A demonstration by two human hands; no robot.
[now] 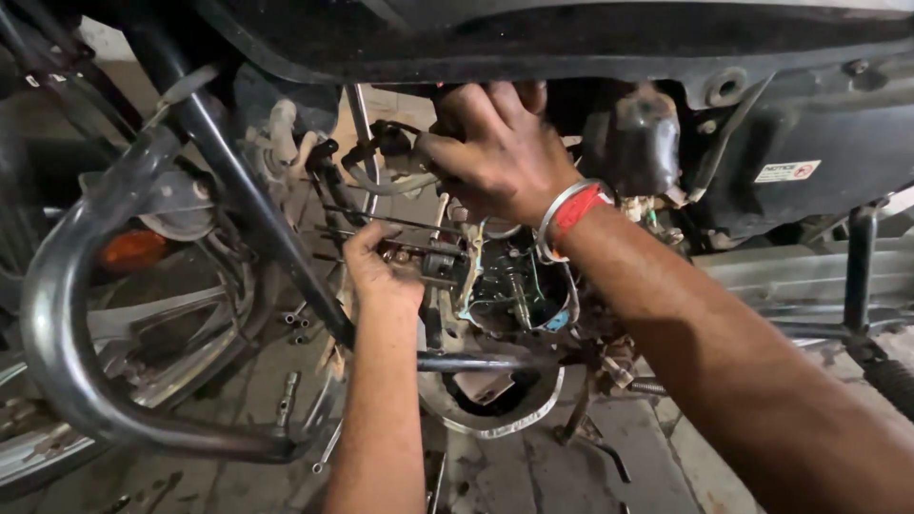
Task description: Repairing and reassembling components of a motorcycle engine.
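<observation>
I look into the open engine area of a motorcycle, with its cylinder removed and thin studs sticking out. My left hand reaches in from below, fingers closed around a dark engine part at the stud ends. My right hand, with a red band and metal bangle at the wrist, is higher up under the tank, fingers curled on a grey hose and cable cluster. What the fingertips grip is partly hidden.
A chrome crash guard tube curves across the left. The black frame downtube runs diagonally. The front wheel and an orange reflector lie behind it. Loose bolts and sockets lie on the grey floor. A footrest is at right.
</observation>
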